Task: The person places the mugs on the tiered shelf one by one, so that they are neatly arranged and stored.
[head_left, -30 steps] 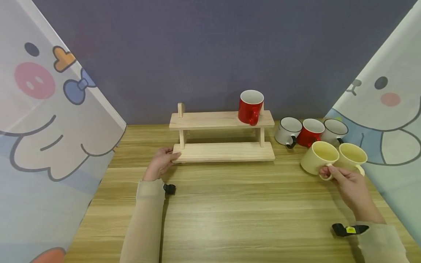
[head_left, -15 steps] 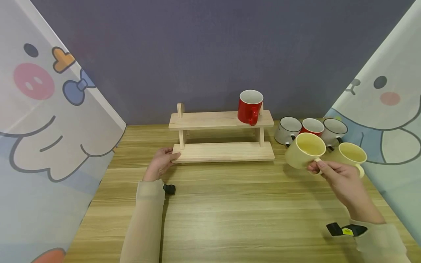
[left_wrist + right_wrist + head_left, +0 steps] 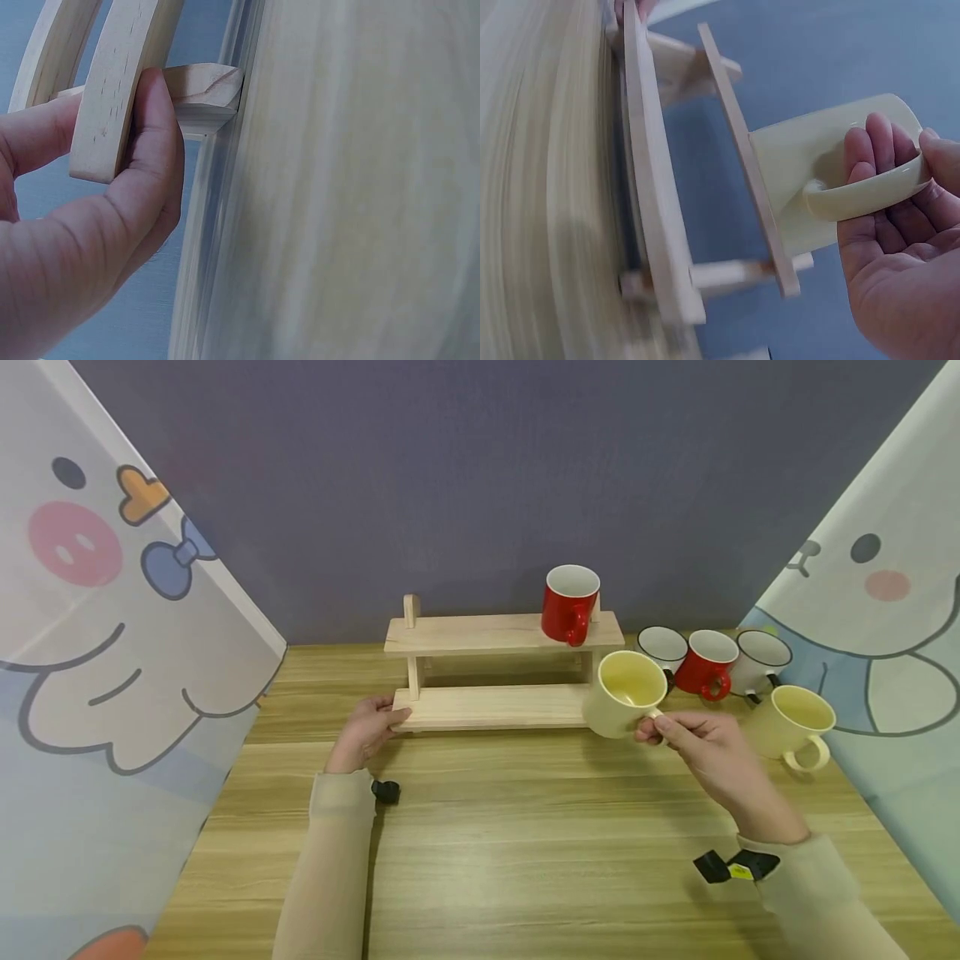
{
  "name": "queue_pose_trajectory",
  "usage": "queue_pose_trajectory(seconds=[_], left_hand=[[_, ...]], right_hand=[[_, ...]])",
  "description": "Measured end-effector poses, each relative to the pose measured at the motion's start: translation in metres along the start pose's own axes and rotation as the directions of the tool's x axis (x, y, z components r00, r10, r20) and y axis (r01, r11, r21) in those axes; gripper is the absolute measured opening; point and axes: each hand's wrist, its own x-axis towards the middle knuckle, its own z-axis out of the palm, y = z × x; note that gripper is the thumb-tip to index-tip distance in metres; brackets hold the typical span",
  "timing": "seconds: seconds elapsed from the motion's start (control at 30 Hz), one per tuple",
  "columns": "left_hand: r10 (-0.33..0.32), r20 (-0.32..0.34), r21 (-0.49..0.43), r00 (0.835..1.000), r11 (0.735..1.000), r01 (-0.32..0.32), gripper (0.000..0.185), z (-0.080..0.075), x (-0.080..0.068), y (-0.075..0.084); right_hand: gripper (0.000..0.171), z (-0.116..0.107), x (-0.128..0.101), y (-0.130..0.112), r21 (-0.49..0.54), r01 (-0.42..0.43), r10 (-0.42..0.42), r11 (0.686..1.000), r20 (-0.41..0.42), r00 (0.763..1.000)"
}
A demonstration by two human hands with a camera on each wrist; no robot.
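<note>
While the left hand [image 3: 365,732] grips the left end of the wooden rack [image 3: 495,670] on the desk [image 3: 480,843], thumb and fingers clamped around the lower board, the right hand [image 3: 705,752] holds a pale yellow mug [image 3: 621,693] by its handle, fingers curled through it. That mug hangs in the air at the rack's right end, level with the lower shelf. A red mug [image 3: 570,603] stands on the top shelf.
</note>
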Motion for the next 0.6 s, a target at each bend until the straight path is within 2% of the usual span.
queue_pose_trajectory(seconds=[0.23, 0.37, 0.6], left_hand=[[-0.001, 0.008, 0.017, 1.000, 1.000, 0.001, 0.067, -0.001, 0.000, -0.001], [-0.002, 0.010, 0.015, 1.000, 1.000, 0.002, 0.067, -0.002, -0.001, 0.000], [-0.009, 0.009, 0.032, 1.000, 0.999, 0.009, 0.069, -0.001, -0.002, 0.002]], right_hand=[[0.024, 0.034, 0.022, -0.006, 0.038, -0.042, 0.040, 0.998, 0.066, 0.997], [0.025, 0.057, 0.037, -0.010, 0.074, -0.082, 0.078, 0.994, 0.066, 0.995], [0.026, 0.091, 0.063, -0.014, 0.137, -0.100, 0.094, 0.986, 0.048, 0.994]])
